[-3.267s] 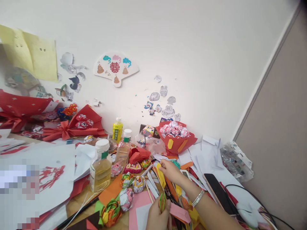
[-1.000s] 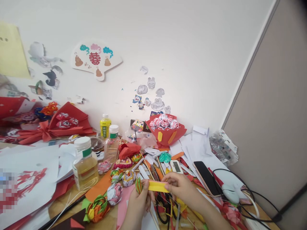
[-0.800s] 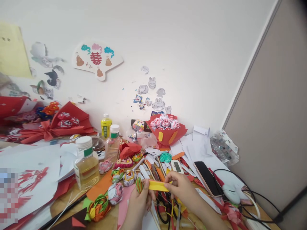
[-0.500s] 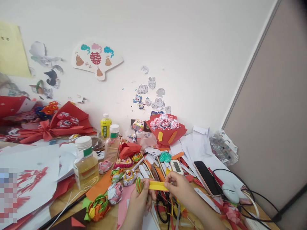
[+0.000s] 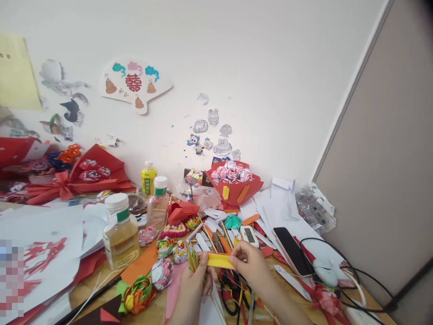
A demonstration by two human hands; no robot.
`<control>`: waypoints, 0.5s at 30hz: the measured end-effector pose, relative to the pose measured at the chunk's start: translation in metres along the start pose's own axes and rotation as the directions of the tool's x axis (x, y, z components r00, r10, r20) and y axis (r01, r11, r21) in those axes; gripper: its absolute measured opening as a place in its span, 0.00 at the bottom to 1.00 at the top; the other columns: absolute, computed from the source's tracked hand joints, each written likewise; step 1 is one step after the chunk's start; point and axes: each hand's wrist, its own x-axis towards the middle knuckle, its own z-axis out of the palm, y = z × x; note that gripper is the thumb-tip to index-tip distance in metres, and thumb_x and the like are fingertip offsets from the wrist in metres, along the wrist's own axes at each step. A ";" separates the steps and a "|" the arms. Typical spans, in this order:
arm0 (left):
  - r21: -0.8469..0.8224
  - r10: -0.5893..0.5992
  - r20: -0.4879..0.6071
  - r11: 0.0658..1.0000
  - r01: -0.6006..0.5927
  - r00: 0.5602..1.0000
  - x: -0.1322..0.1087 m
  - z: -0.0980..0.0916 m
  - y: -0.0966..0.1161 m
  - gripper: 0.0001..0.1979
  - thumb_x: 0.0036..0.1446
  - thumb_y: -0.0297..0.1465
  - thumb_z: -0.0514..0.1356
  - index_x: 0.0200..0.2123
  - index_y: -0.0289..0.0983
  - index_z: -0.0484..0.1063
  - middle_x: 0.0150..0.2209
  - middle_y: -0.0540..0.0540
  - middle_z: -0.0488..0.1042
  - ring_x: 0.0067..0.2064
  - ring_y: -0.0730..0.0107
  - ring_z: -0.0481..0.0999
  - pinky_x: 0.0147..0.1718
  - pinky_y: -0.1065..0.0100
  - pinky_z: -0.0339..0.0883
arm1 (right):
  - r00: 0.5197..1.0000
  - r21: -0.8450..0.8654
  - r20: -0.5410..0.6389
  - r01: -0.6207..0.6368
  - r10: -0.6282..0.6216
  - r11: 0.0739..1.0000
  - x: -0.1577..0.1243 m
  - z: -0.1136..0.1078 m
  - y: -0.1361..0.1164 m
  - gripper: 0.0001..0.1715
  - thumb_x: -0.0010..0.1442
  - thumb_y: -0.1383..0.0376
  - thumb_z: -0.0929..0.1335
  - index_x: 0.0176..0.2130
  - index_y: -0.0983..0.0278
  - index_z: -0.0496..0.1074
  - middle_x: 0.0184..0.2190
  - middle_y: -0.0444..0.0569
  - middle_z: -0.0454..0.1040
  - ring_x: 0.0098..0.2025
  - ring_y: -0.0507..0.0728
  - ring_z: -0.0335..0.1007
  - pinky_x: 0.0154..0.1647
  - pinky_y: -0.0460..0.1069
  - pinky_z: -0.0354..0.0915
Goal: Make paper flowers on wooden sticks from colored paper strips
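Low in the middle of the head view, my left hand (image 5: 197,280) pinches a small green and orange paper flower (image 5: 192,260) on a thin stick (image 5: 217,308). A folded yellow paper strip (image 5: 218,260) runs from the flower to my right hand (image 5: 248,264). The thumb and fingers of my right hand are closed on the strip's right end. The strip is stretched level between both hands. Beneath them lie black-handled scissors (image 5: 230,300), partly hidden by the strip and the right wrist. Finished paper flowers, among them an orange and green one (image 5: 138,294), lie to the left.
A bottle of pale liquid (image 5: 122,239) stands at the left. A phone (image 5: 292,250), a white timer (image 5: 249,235) and black cables (image 5: 352,271) are at the right. Behind, a red-wrapped paper bouquet (image 5: 234,180) stands near the wall among paper scraps.
Both hands and the yellow strip have shifted slightly left. The flower has turned a little in my left hand, and both grips are kept.
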 end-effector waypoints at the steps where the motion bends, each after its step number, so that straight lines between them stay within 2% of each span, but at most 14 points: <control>1: -0.002 0.000 -0.001 1.000 0.000 1.000 0.000 0.000 0.000 0.29 0.44 0.57 0.56 0.15 0.35 0.65 0.10 0.56 0.55 0.14 0.82 0.52 0.16 0.76 0.46 | 1.000 0.021 0.004 0.010 -0.010 1.000 0.000 0.000 0.001 0.01 0.47 0.69 0.64 0.26 0.63 0.66 0.24 0.42 0.67 0.28 0.53 0.64 0.30 0.46 0.60; 5: -0.037 -0.001 -0.001 0.999 0.001 1.000 0.000 -0.001 -0.002 0.27 0.43 0.55 0.57 0.17 0.35 0.65 0.12 0.56 0.59 0.13 0.82 0.52 0.15 0.76 0.46 | 0.999 0.073 0.038 -0.004 0.001 0.997 0.001 -0.001 0.005 0.14 0.48 0.68 0.65 0.38 0.64 0.71 0.27 0.44 0.69 0.30 0.54 0.66 0.32 0.47 0.62; 9: -0.067 -0.007 0.010 0.998 0.007 1.000 -0.001 -0.001 -0.003 0.25 0.43 0.54 0.59 0.18 0.36 0.64 0.12 0.56 0.61 0.13 0.83 0.52 0.14 0.76 0.47 | 0.995 0.012 0.103 -0.003 0.001 1.000 0.002 -0.004 0.007 0.10 0.51 0.66 0.64 0.32 0.64 0.74 0.25 0.44 0.70 0.27 0.53 0.65 0.29 0.46 0.60; 13: -0.113 -0.032 -0.009 0.993 0.031 0.999 -0.004 0.001 0.002 0.23 0.40 0.52 0.61 0.27 0.37 0.66 0.14 0.55 0.66 0.12 0.83 0.54 0.13 0.77 0.47 | 0.993 -0.020 0.117 0.014 -0.012 1.000 0.000 -0.003 0.003 0.08 0.51 0.68 0.63 0.29 0.64 0.72 0.22 0.42 0.67 0.24 0.51 0.61 0.25 0.44 0.56; 15: -0.112 -0.037 -0.028 0.993 0.033 0.999 -0.003 0.001 0.004 0.24 0.39 0.52 0.62 0.28 0.37 0.66 0.14 0.56 0.66 0.12 0.82 0.54 0.13 0.77 0.47 | 0.992 -0.009 0.123 0.012 -0.011 1.000 -0.002 -0.002 0.000 0.07 0.50 0.68 0.63 0.28 0.64 0.71 0.21 0.41 0.66 0.23 0.50 0.61 0.24 0.44 0.55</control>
